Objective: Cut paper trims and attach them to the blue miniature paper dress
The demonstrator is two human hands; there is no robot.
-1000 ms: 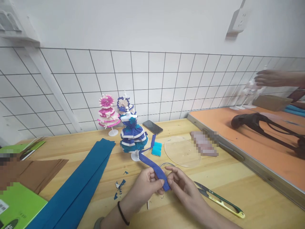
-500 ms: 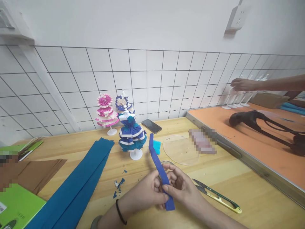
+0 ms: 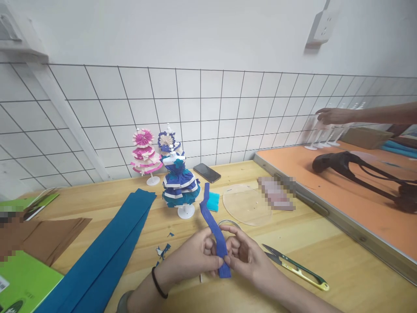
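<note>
Between both hands is a long, folded strip of blue crepe paper [image 3: 213, 224], its far end reaching toward the small dress stand. My left hand [image 3: 202, 254] pinches the strip near its lower end, thumb on top and fingers underneath. From the right side, my right hand [image 3: 243, 256] grips the same part, its thumb tip by the left thumb. Just beyond stands a miniature dress form [image 3: 180, 182] in blue, white and teal paper frills. A cyan piece [image 3: 213, 202] lies beside the strip. Thread snips [image 3: 298, 269] rest right of my right hand.
Teal crepe paper [image 3: 107, 248] lies folded at left, near brown sheets [image 3: 58, 237]. A pink dress form [image 3: 143, 152], a phone [image 3: 207, 172] and a clear disc [image 3: 247, 204] stand or lie behind. Another person's hand [image 3: 334, 116] touches white stands over an orange board [image 3: 339, 195].
Both hands have shifted slightly left with the strip, and their thumbs have come closer together on it. The strip bends more at its far part.
</note>
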